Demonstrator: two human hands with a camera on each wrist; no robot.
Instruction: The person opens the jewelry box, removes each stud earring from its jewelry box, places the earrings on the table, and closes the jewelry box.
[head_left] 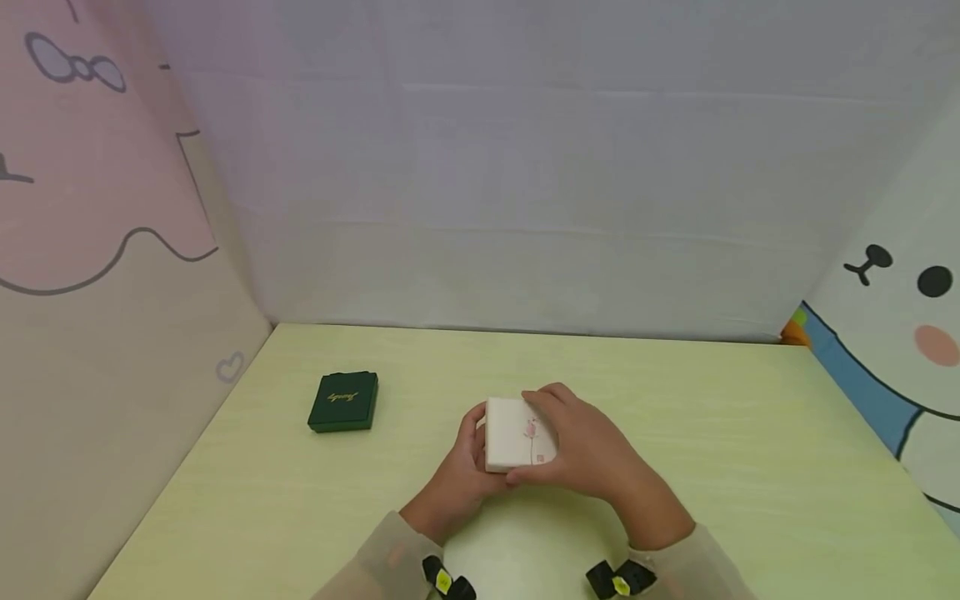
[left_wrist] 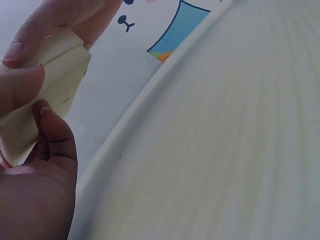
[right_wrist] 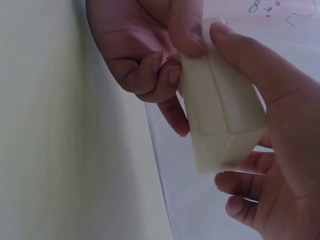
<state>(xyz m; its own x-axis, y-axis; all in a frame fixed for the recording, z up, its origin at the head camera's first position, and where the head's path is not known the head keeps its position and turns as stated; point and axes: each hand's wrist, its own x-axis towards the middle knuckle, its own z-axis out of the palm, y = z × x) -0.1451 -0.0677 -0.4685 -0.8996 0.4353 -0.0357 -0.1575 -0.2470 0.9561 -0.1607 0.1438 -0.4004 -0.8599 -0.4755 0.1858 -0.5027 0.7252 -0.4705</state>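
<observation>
White box (head_left: pixel 508 435) held above the counter (head_left: pixel 750 433), I see from the head view, left grip (head_left: pixel 461 471) and right grip (head_left: pixel 581 446) curled round it; left wrist: fingers (left_wrist: pixel 56 131) press its sides; right wrist: its seam (right_wrist: pixel 219 92) shows, deserving light, even pressure

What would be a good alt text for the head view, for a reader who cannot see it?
A person's left hand and right hand hold a white box with a pink flower over a yellow-green table. A dark green box lies on the table, farther left.
</observation>
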